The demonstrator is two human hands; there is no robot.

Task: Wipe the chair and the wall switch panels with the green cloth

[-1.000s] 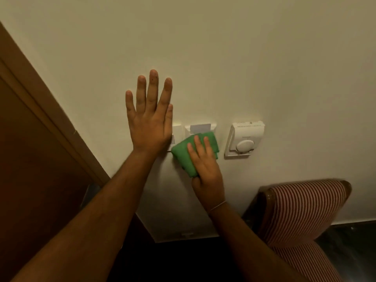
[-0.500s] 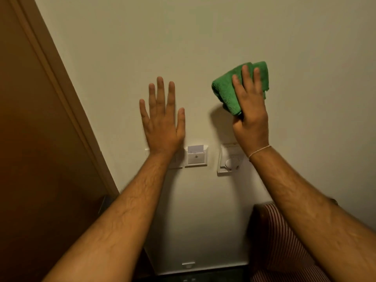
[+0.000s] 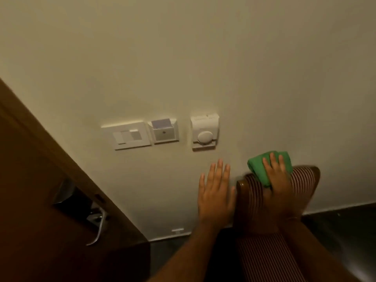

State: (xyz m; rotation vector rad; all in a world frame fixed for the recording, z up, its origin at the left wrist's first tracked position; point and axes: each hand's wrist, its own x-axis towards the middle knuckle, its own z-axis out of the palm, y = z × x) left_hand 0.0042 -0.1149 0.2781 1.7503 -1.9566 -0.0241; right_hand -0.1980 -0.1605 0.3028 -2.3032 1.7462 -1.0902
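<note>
My right hand point(image 3: 278, 180) presses the folded green cloth point(image 3: 258, 165) onto the top of the chair's backrest point(image 3: 303, 180), which has red and white stripes and a dark wooden frame. My left hand point(image 3: 215, 190) is flat and open against the wall, just left of the chair frame. Three white panels sit on the wall above: a light switch plate point(image 3: 128, 136), a key-card holder point(image 3: 163, 131) with a card in it, and a thermostat point(image 3: 205, 131) with a round dial.
A brown wooden door point(image 3: 40, 210) with a metal lever handle point(image 3: 97, 226) fills the lower left. A white skirting strip runs along the wall's foot, with dark glossy floor point(image 3: 345, 231) to the right of the chair.
My right hand dropped with the cloth from the wall above the thermostat to the chair's backrest. My left hand slid down from beside the switches to beside the chair. The view tilted downward.
</note>
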